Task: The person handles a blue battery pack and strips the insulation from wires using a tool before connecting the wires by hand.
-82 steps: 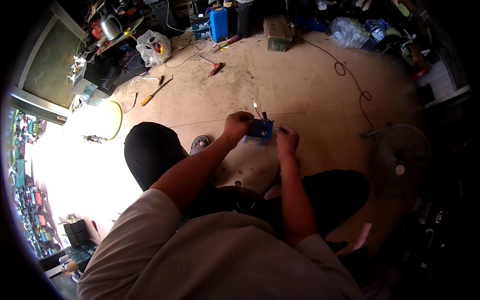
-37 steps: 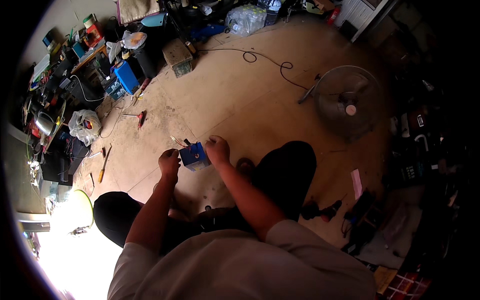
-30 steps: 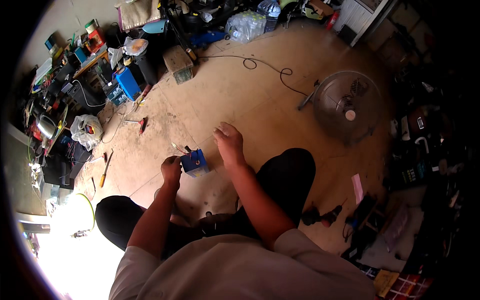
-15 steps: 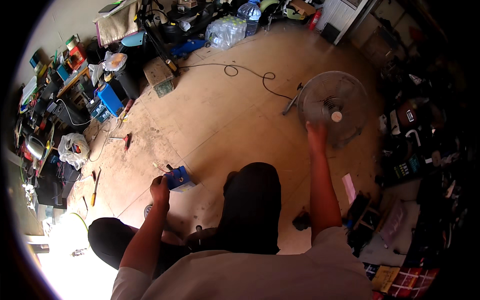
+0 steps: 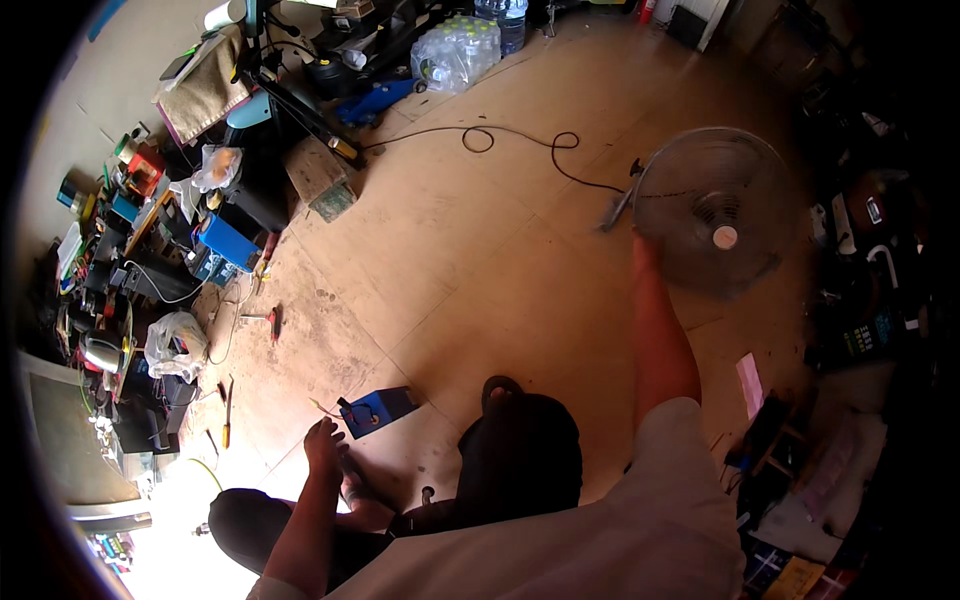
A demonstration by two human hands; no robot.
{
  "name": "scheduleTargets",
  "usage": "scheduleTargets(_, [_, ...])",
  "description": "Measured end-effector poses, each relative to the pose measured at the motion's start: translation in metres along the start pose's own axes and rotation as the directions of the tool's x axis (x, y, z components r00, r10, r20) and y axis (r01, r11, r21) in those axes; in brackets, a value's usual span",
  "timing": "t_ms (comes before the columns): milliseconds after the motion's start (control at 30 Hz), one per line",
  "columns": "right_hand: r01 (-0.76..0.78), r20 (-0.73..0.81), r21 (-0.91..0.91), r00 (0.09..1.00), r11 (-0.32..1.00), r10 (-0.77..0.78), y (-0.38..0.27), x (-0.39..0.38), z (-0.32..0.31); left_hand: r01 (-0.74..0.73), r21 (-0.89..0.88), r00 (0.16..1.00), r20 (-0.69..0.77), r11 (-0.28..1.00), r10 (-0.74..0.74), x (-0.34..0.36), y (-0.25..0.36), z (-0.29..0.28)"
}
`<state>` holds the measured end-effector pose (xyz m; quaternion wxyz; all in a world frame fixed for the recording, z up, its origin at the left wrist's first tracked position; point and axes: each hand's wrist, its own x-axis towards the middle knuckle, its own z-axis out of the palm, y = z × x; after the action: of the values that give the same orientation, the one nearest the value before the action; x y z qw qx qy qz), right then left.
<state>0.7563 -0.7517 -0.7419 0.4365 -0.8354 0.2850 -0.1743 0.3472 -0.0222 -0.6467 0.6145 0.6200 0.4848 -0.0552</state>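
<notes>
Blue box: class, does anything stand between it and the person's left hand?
Nothing visible does. The left hand is close beside the wired end of the blue box; whether they touch is unclear.

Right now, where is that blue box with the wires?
In the head view, the blue box is left of centre in the lower half, just right of the person's left hand and left of their right foot.

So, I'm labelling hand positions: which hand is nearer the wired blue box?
Left. The left hand is just beside the blue box, at its left end; the right hand is far off, by the fan.
</notes>
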Motion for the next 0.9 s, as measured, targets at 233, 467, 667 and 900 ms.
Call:
scheduleTargets(233, [-0.155,-0.051,-0.033,0.987,0.987,0.153,-0.048,-0.022,0.076,0.043,-0.026,0.992,-0.116,0.999,-0.046,-0.022,0.011,-0.021])
scheduleTargets(467, [-0.188,-0.154,-0.192,0.975,0.963,0.159,-0.077,-0.028,0.064,0.087,-0.019,0.986,-0.145,0.996,-0.088,-0.009,0.019,-0.013])
scheduleTargets(667, [-0.162,-0.137,-0.297,0.983,0.941,0.125,-0.111,-0.019,0.086,0.160,0.060,0.967,-0.208,0.985,-0.144,0.020,-0.002,-0.026])
scheduleTargets(900, [-0.115,0.029,-0.289,0.991,0.950,0.129,-0.173,0.003,0.146,0.103,0.059,0.988,-0.122,0.993,-0.095,0.053,-0.023,-0.054])
